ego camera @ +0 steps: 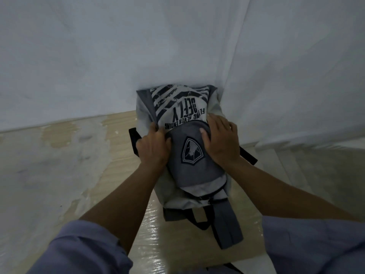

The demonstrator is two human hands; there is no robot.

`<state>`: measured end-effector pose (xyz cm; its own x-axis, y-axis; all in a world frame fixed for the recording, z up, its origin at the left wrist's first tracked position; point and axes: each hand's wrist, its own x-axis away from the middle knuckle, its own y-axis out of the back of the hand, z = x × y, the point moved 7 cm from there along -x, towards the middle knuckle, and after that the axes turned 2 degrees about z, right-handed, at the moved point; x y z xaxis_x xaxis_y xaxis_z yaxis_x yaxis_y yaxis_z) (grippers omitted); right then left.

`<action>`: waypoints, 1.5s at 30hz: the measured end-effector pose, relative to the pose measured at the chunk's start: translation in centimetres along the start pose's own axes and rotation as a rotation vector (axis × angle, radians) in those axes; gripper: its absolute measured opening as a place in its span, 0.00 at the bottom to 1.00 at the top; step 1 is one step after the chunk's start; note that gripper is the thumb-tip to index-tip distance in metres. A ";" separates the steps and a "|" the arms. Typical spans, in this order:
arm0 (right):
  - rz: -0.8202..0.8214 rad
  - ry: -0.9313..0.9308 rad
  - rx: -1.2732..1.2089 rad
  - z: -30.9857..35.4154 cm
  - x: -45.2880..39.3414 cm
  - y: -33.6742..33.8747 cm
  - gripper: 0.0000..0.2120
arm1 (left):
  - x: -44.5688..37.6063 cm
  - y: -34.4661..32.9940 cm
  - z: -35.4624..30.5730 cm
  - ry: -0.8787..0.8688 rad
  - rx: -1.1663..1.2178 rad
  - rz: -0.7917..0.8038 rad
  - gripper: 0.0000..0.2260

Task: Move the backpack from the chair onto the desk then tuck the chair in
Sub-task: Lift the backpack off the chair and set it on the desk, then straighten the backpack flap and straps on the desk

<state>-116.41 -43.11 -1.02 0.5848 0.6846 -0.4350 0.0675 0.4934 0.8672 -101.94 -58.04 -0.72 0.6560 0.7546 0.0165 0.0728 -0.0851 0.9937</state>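
left hand (153, 147): fingers (155, 129) curled, gripping backpack (193, 171) | right hand (219, 141): flat, pressing | both forearms extended

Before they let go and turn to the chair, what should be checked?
1. Backpack lies on the desk: ok.
2. Backpack backed against the white backdrop: ok.
3. Grey strap lies on the desk, not dangling: ok.
4. Hands free: not ok; the left hand grips the backpack and the right hand rests on it.
5. Chair's position: cannot tell, out of view.
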 end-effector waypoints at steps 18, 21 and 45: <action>0.281 -0.467 -0.302 -9.3 2.7 1.2 0.18 | -3.3 2.9 -12.1 -0.333 0.090 -0.103 0.21; 0.435 -0.639 -0.343 -12.0 4.6 -1.1 0.19 | -4.6 1.6 -14.7 -0.315 0.110 -0.036 0.23; 0.314 -1.348 -0.850 -18.9 2.2 -12.4 0.08 | -11.5 -1.1 -14.6 -0.033 0.397 -0.055 0.10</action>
<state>-131.20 -37.61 -17.29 0.7651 0.0945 0.6370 -0.3589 0.8839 0.3000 -120.51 -57.10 -0.41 0.6662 0.7444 -0.0450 0.3885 -0.2950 0.8729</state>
